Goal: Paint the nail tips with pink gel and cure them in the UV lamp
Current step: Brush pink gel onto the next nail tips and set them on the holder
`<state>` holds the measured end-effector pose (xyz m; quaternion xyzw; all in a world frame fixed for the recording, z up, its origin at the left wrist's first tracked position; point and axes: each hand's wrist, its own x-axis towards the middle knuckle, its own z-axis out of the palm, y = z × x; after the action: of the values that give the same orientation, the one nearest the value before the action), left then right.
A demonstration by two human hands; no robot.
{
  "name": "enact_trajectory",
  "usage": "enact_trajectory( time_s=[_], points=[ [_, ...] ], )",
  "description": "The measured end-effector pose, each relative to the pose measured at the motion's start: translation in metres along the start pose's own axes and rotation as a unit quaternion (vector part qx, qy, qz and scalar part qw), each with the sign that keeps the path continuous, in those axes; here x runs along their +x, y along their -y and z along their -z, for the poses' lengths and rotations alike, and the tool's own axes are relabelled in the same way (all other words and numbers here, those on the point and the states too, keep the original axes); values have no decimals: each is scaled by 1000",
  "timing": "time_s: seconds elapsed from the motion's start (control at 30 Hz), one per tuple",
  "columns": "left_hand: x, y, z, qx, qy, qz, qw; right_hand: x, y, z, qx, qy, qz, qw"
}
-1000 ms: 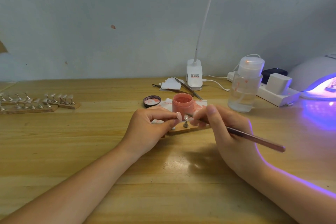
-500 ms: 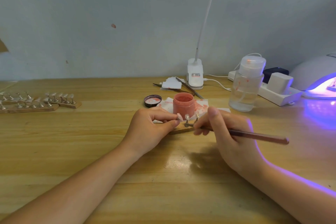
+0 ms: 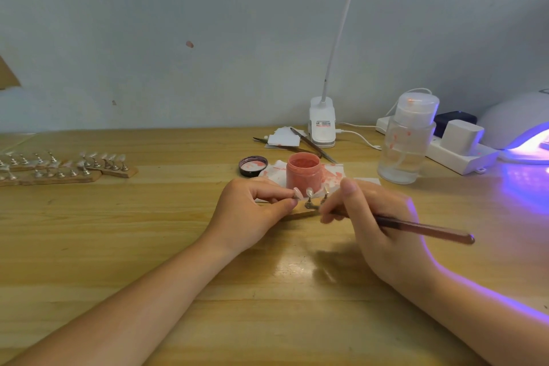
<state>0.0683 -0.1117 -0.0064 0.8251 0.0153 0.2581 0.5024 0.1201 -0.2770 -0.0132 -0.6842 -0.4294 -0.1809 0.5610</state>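
My left hand (image 3: 252,209) pinches the stem of a nail tip (image 3: 297,192) standing on a small wooden holder (image 3: 300,214) at the table's middle. Two more tips (image 3: 309,194) stand on metal stems beside it. My right hand (image 3: 374,217) grips a brown brush (image 3: 421,229), its handle pointing right and its bristle end hidden behind my fingers near the stems. An open jar of pink gel (image 3: 303,171) sits just behind the holder on a stained white tissue (image 3: 334,177). The UV lamp (image 3: 523,134) glows violet at the far right.
The jar's black lid (image 3: 253,165) lies left of the jar. Wooden holders with several nail tips (image 3: 68,165) sit at the far left. A clear pump bottle (image 3: 407,140), a power strip (image 3: 457,148), a clip lamp base (image 3: 322,125) and tweezers (image 3: 312,144) stand behind.
My right hand has lowered and rotated, so the brush handle lies flatter and its tip sits lower by the stems. My left hand keeps its pinch on the same tip.
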Motion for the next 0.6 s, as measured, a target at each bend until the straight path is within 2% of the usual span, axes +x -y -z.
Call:
enact_trajectory(
  time_s=[0.07, 0.2, 0.33, 0.47, 0.6],
  points=[
    [0, 0, 0, 0, 1, -2, 1000, 2, 0, -2, -31, 11, 19, 999],
    [-1, -1, 0, 4, 5, -2, 1000, 0, -2, -1, -29, -2, -16, 999],
    [1, 0, 0, 2, 11, -5, 1000, 2, 0, -1, -52, -6, 35, 998],
    [1, 1, -2, -1, 16, -5, 1000, 0, 0, -1, 16, -7, -49, 999],
    [1, 3, -2, -19, 17, -5, 1000, 1, 0, -2, 33, 3, -34, 999]
  ],
)
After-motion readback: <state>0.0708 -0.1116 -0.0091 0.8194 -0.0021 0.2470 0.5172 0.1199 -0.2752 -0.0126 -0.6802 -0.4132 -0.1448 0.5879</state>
